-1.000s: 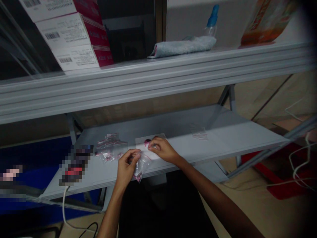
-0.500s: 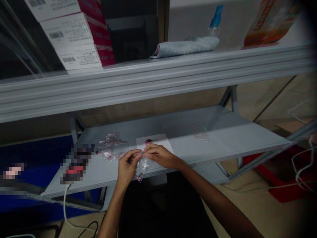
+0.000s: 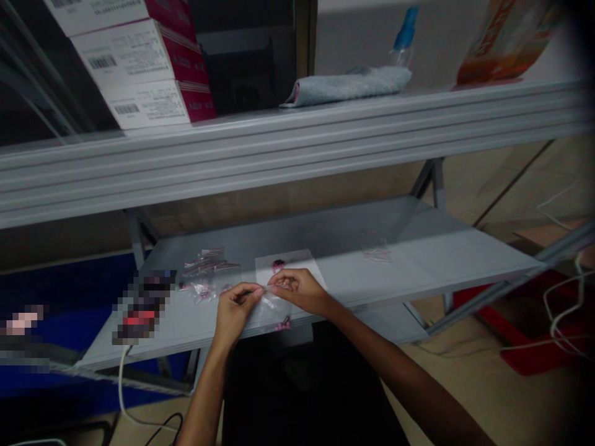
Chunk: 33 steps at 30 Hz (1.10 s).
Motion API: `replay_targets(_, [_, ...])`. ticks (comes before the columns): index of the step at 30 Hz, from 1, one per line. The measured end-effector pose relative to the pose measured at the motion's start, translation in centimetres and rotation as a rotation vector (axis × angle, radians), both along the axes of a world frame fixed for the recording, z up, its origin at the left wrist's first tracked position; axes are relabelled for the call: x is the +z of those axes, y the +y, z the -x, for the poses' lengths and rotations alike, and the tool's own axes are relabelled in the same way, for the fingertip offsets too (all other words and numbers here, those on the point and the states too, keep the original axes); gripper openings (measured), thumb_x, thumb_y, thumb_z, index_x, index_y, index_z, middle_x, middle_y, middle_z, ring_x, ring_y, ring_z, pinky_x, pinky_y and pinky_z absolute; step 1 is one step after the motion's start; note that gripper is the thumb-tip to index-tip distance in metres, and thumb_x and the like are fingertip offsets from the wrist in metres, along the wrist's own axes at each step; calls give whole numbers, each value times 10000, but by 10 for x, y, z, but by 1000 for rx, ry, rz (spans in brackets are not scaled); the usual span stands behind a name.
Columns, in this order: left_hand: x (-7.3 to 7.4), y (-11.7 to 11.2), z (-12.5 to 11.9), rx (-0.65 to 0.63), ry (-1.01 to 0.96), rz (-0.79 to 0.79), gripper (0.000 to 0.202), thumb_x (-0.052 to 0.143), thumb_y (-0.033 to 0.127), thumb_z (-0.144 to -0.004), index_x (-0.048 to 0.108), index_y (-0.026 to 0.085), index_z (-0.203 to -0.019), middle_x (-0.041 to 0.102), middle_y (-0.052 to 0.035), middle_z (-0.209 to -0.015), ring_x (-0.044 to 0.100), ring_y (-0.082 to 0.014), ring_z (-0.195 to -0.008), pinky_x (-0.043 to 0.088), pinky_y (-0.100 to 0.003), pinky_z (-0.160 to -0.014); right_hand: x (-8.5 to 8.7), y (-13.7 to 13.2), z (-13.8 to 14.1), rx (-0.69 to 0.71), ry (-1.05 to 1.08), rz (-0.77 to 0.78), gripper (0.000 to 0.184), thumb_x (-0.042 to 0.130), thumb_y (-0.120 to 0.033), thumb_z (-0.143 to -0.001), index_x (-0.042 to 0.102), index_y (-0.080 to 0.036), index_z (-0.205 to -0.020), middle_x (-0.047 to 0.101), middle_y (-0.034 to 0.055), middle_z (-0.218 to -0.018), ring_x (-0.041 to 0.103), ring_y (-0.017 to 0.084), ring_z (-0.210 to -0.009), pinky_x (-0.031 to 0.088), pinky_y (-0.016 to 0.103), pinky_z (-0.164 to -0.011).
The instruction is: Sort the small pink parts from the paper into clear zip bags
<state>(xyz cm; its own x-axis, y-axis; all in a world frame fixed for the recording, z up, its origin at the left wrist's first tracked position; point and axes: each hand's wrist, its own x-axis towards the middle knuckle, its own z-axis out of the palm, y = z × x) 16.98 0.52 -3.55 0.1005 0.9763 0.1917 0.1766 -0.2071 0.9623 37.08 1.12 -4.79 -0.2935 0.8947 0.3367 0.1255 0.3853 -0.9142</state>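
Observation:
A clear zip bag (image 3: 273, 308) hangs between my two hands at the front edge of the lower shelf, with small pink and dark pieces at its bottom. My left hand (image 3: 237, 305) pinches the bag's top edge between thumb and fingers. Close beside it, my right hand (image 3: 300, 288) pinches the same edge, its other fingers curled. Behind my hands a white sheet of paper (image 3: 302, 257) carries a small pile of pink and dark pieces (image 3: 277, 265). Left of my left hand lie several filled zip bags (image 3: 204, 279).
Flat clear bags (image 3: 376, 249) lie on the right of the grey lower shelf (image 3: 446, 248). A blurred-out object (image 3: 144, 308) sits at its left end. The upper shelf (image 3: 260, 145) bears stacked boxes (image 3: 139, 102), a folded cloth (image 3: 348, 87) and a spray bottle (image 3: 403, 37).
The bag between my hands has swung right and spread flatter, its pink pieces now lower right. My left hand has moved slightly left; both hands still pinch the top edge.

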Motion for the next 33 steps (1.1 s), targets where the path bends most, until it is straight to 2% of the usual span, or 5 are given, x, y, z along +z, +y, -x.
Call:
replay_targets(9, [-2, 1, -2, -20, 80, -52, 157, 739, 316, -767, 731, 159, -764, 719, -42, -742, 630, -175, -700, 459, -257, -669, 1, -7, 8, -70, -109, -140, 180, 614, -303, -891, 681, -169, -792, 633, 1, -711, 536, 121, -654, 379, 224, -591])
replay_targets(19, [0, -2, -3, 36, 46, -90, 188, 736, 356, -782, 719, 173, -819, 701, -24, -756, 619, -169, -707, 456, -248, -664, -9, 0, 10, -59, 54, -19, 255, 626, -398, -889, 667, -161, -807, 621, 3, -720, 533, 113, -621, 387, 218, -561])
replay_targets(24, [2, -2, -2, -53, 79, -69, 197, 731, 361, -784, 734, 169, -825, 722, -49, -802, 633, -181, -734, 470, -260, -682, -4, -5, 7, -20, 12, -44, 262, 631, -409, -891, 682, -164, -813, 575, -13, -657, 480, 105, -581, 343, 214, -528])
replay_targets(30, [1, -2, -1, 74, 64, -62, 168, 752, 326, -750, 718, 163, -736, 697, -27, -690, 609, -165, -645, 448, -246, -614, -2, -6, 10, -31, 27, -47, 286, 631, -429, -891, 710, -158, -846, 664, 21, -733, 562, 125, -637, 408, 228, -580])
replay_targets(33, [2, -1, 1, 53, 39, -51, 193, 740, 352, -773, 721, 161, -792, 700, -26, -716, 613, -159, -657, 449, -238, -620, -1, -5, 8, -67, 25, -74, 294, 619, -418, -902, 714, -151, -824, 667, 24, -721, 561, 124, -630, 396, 227, -569])
